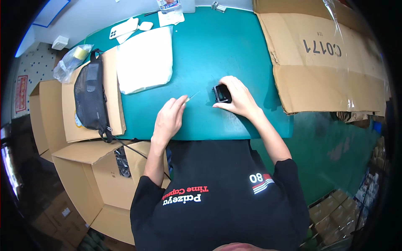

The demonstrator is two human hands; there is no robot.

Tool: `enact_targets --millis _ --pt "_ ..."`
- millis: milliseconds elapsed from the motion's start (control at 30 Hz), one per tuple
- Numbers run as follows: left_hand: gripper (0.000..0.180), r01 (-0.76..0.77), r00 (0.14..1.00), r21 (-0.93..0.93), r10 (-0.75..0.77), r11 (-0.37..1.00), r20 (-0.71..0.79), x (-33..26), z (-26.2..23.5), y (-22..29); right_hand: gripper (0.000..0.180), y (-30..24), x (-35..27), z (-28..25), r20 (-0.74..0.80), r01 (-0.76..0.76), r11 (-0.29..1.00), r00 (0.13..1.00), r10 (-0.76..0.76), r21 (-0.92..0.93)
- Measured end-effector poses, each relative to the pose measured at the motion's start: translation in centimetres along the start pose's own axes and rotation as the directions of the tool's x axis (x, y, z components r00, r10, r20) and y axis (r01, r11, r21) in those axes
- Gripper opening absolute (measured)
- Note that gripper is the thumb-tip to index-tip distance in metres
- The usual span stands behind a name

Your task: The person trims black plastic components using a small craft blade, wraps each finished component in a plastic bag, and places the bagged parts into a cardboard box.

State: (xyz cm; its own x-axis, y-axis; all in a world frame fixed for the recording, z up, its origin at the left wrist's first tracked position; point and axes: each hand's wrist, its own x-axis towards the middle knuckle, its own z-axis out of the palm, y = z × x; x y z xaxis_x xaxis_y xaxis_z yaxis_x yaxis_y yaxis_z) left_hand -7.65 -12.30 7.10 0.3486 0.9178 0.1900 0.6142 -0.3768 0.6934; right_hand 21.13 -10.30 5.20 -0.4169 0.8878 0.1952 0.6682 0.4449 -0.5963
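My left hand (169,119) is closed in a pinch over the table, left of centre. Between its thumb and forefinger is a thin pale stick with a fine bluish tip (194,96), pointing away and to the right; its exact kind is too small to make out. My right hand (238,97) wraps thumb and fingers round a small black box-shaped device (222,93) with a dark, shiny, squarish face framed in grey. The device is at the table's middle, its right side hidden by my palm. A gap of bare table separates the stick's tip from the device.
A white padded sheet or bag (145,62) lies at the left, beside a black mesh pouch (90,90) on flat cardboard (118,121). A white phone (124,28) rests behind. A large cardboard box (314,67) covers the right side. Open cartons (83,184) stand below left.
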Motion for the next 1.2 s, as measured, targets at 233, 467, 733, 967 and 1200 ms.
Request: enact_targets --millis 233,467,733,967,1200 --pt "0.013 -0.094 0.994 0.036 0.092 0.995 0.067 1.5 1.4 0.4 0.077 0.3 -0.2 1.1 -0.074 0.018 1.0 0.997 -0.018 -0.01" --pt "0.016 -0.202 0.973 0.142 0.182 0.969 0.14 3.1 1.7 1.6 0.075 0.2 -0.4 1.6 -0.123 -0.006 1.0 0.992 0.008 0.016" --pt "0.015 -0.207 0.97 0.155 0.182 0.966 0.16 3.0 2.7 1.9 0.072 0.3 -0.4 1.8 -0.076 -0.051 0.995 0.995 0.057 0.081" --pt "0.023 -0.202 0.962 0.222 0.151 0.954 0.225 2.7 2.8 1.7 0.07 0.5 -0.4 1.9 -0.08 -0.047 0.992 0.995 0.057 0.12" --pt "0.022 -0.155 0.965 0.243 0.094 0.957 0.244 2.8 2.9 1.8 0.07 0.8 -0.4 2.3 -0.109 -0.02 0.989 0.993 0.036 0.147"
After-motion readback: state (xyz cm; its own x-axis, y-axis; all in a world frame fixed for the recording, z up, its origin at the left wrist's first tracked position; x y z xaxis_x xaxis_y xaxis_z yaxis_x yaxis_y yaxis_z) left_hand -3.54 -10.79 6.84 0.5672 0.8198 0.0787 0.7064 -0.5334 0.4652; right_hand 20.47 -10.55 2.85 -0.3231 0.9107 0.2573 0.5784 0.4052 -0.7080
